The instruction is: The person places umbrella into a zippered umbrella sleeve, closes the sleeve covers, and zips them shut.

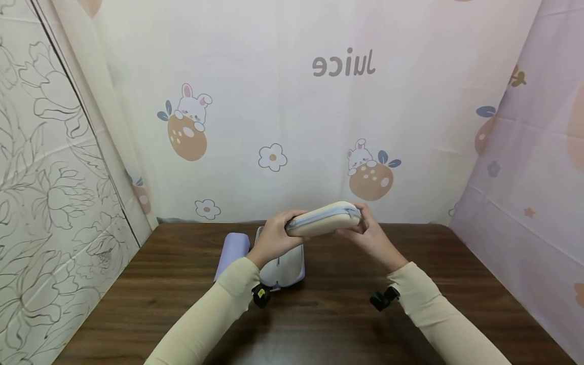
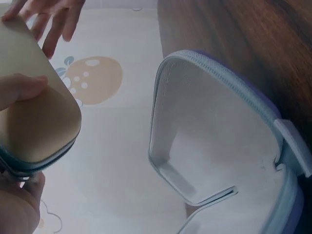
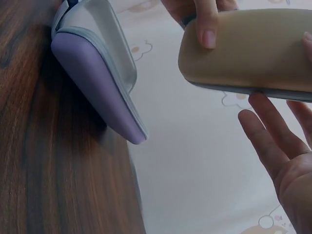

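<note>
A cream zip case (image 1: 324, 219) with a pale blue zipper is held up above the table between both hands. My left hand (image 1: 278, 235) grips its left end, thumb (image 2: 24, 90) on the smooth cream face and fingers on the opposite side. At the right end, my right hand (image 1: 369, 238) holds the case between thumb and fingers; in the right wrist view its fingers (image 3: 273, 131) reach under the zipper edge. The zipper runs along the side facing the head camera, and the case's inside is hidden.
Behind the left hand, an open purple zip case (image 3: 92, 73) with a white inside (image 2: 214, 131) stands on the dark wooden table (image 1: 337, 314). A smooth purple object (image 1: 232, 253) sits to its left in the head view. A printed curtain (image 1: 237, 111) hangs behind the table.
</note>
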